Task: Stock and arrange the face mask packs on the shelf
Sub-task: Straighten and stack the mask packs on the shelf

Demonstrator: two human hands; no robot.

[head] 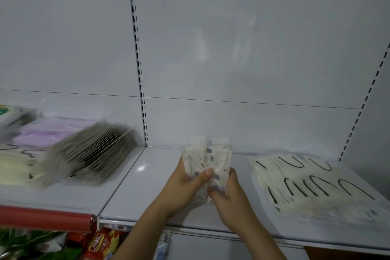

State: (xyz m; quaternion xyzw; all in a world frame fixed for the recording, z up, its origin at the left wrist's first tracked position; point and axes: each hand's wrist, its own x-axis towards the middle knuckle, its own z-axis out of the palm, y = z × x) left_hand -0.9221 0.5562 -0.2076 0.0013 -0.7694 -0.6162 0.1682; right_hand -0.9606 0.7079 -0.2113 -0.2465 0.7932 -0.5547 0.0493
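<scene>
White metal makes up the shelf (pixel 147 177) in the head view, with a slotted upright running down its back panel. On its left part a grey fanned stack of mask packs (pixel 90 154) leans over, with lilac packs (pixel 48 131) lying behind it and pale cream packs (pixel 14 167) at the far left edge. On the right part lies a spread of cream packs with black ear loops (pixel 312 183), overlapping one another flat on the shelf surface. A red price strip (pixel 44 217) runs along the front edge at the lower left, and below it snack bags (pixel 99 245) show on a lower level.

Between the two groups, just above the bare middle of the shelf, both hands hold a small bundle of clear-wrapped patterned mask packs (pixel 207 160), white with blue and reddish spots, standing upright. The left hand (pixel 185 181) grips the bundle from the left, its thumb pressed across the front face and its fingers wrapped behind. The right hand (pixel 228 190) grips the lower right side, thumb curled onto the front near the bottom corner, fingers behind and hidden. Both forearms rise from the lower edge of the view, bare. Motion blur softens the side stacks.
</scene>
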